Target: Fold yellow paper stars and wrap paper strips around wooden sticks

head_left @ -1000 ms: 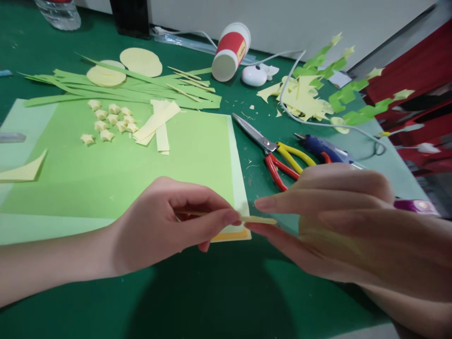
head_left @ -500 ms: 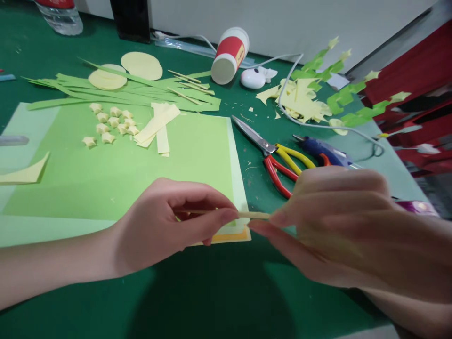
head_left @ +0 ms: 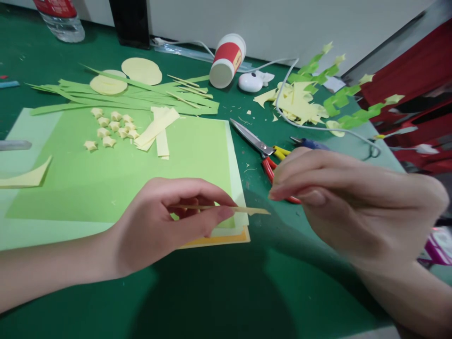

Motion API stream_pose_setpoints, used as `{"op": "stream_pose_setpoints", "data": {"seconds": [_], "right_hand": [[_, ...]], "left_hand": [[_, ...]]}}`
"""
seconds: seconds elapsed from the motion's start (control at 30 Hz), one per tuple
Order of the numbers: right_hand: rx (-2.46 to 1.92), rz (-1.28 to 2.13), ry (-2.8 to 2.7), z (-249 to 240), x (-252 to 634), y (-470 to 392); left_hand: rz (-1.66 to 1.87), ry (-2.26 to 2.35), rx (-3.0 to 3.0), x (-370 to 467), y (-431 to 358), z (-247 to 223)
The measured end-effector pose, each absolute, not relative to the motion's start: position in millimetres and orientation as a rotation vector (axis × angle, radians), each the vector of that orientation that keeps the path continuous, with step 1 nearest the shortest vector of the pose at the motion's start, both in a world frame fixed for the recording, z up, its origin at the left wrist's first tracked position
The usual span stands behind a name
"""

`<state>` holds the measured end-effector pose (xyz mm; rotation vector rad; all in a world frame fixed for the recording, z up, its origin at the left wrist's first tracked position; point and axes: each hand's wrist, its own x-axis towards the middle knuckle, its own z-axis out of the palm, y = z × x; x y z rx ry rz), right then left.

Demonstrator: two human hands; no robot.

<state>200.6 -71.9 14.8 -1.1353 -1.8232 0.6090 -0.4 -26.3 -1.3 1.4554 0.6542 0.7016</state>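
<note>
Between its thumb and fingers, my left hand pinches a thin pale yellow paper strip, whose pointed end sticks out to the right. My right hand is raised just right of that tip, apart from it, with thumb and fingertips drawn together; whether something small is between them is hidden. Under and behind my left hand lie green paper sheets, bearing several small yellow paper stars and a few wider pale strips. Scissors with red and yellow handles lie partly behind my right hand.
Long green strips and two pale paper ovals lie farther back. A tipped paper cup, a white case, yellow scraps, a cable and a blue tool occupy the back right. A bottle stands back left.
My right hand has let go of the strip's end and moved up and to the right. My left hand still holds the strip, whose pointed tip is now exposed.
</note>
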Motion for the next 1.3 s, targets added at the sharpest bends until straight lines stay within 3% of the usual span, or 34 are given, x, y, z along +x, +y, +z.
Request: {"op": "stream_pose_setpoints", "data": {"seconds": [0.23, 0.6, 0.8, 1.1, 1.3], "right_hand": [[-1.204, 0.949, -1.399, 12, 204, -51], [-1.317, 1.271, -1.266, -1, 205, -39], [-1.413, 1.152, -1.319, -1, 204, -37], [-1.51, 0.638, -1.714, 0, 200, -42], [-1.382, 0.76, -1.982, 5, 193, -49]], "left_hand": [[0.459, 0.787, 1.29, -2, -22, 1], [0.541, 0.908, 1.351, -2, -10, -7], [0.559, 0.935, 1.367, 2, -11, -9], [0.614, 0.845, 1.521, 0, -12, -9], [0.621, 0.827, 1.691, -1, -14, -7]]}}
